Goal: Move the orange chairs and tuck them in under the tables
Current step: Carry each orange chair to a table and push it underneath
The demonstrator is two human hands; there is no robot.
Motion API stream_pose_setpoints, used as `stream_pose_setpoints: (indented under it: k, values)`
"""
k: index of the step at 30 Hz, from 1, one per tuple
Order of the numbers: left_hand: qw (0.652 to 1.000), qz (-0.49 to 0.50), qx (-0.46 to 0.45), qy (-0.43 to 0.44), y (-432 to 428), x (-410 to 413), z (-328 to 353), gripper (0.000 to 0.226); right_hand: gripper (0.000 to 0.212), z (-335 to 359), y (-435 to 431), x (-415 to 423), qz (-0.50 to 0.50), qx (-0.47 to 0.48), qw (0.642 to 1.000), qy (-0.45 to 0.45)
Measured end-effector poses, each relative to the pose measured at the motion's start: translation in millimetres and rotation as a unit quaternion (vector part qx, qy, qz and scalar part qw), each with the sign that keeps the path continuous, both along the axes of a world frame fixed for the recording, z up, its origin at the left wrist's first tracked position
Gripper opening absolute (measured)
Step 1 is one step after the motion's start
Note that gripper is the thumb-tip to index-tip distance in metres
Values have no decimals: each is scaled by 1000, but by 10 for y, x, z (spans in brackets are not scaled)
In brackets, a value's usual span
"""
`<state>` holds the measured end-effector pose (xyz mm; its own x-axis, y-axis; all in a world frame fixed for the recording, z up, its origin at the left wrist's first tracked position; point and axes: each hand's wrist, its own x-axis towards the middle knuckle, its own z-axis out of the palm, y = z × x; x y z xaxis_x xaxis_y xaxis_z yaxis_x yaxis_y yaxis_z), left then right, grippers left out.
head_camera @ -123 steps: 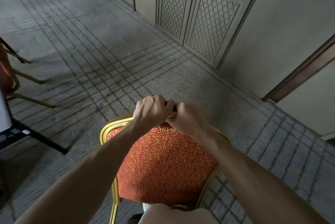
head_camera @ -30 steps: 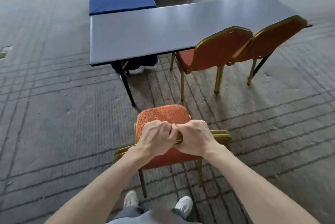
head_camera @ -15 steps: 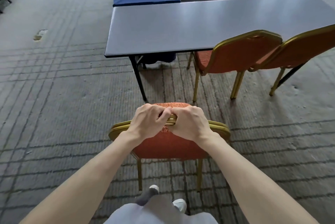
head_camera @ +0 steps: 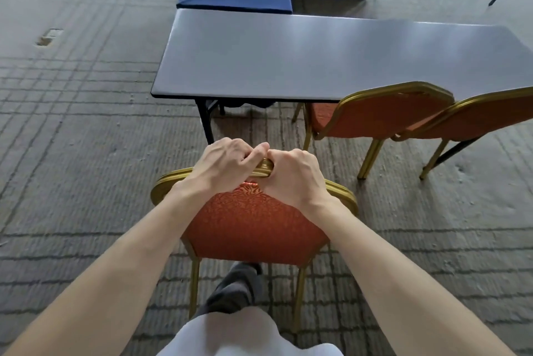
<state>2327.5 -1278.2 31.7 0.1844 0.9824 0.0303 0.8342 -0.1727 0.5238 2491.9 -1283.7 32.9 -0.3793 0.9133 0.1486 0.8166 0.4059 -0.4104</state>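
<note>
Two gold-framed orange fabric chairs (head_camera: 383, 116) appear tucked under the grey rectangular bench (head_camera: 317, 58), at the right. A third orange chair (head_camera: 253, 228) — top rail gripped by left hand (head_camera: 227, 165) and right hand (head_camera: 294, 179), fingers curled — is held near the bench's left end, not yet tucked.

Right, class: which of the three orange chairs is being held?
The nearest chair, its backrest top gripped by the left hand and right hand; the middle chair and right chair stand untouched at the grey table.

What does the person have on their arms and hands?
Nothing: the left forearm and right forearm are bare, no sleeves, watch or bracelet showing. The left grip and right grip are ungloved hands, no rings visible.
</note>
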Motion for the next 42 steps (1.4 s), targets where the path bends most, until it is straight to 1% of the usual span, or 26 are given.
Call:
stream_pose_setpoints:
  k: [3,6,9,12,15,18,23,25,28,31,33,35,38,42]
  values:
    - [999,-7,-29,13,495,-50,46,67,26,44,472,-57,-3,-21,1000,-8]
    - [999,5,-34,15,1016,-61,85,65,25,102,1009,-119,-12,-37,999,-23]
    - [999,19,-14,22,1488,-89,112,63,25,165,1475,-186,-13,-41,998,-47]
    - [998,2,6,57,1892,-136,108,65,28,197,1882,-256,-5,-45,997,-64]
    - [999,3,30,39,2183,-191,166,65,32,266,2217,-283,15,-41,997,-66]
    - [998,4,53,31,2411,-215,273,64,29,366,2477,-279,33,-14,998,-56]
    - [995,8,86,45,2558,-180,386,65,19,394,2657,-235,46,55,997,-40]
    - [995,16,90,50,2541,-137,347,65,18,336,2643,-188,50,62,996,-35]
    - [996,35,63,59,2403,-23,166,61,18,156,2538,-95,49,57,996,-44]
    - [995,64,20,72,2227,104,-52,57,19,-78,2441,-29,49,14,997,-65]
    - [993,84,-29,76,2173,206,-196,60,19,-213,2423,16,56,-56,993,-85]
    - [991,105,-50,61,2132,337,-366,64,19,-312,2412,97,47,-105,988,-100]
    - [989,138,-23,51,2116,541,-552,64,17,-439,2451,282,48,-126,985,-105]
    - [988,148,2,33,2166,473,-610,63,18,-478,2528,257,67,-155,982,-81]
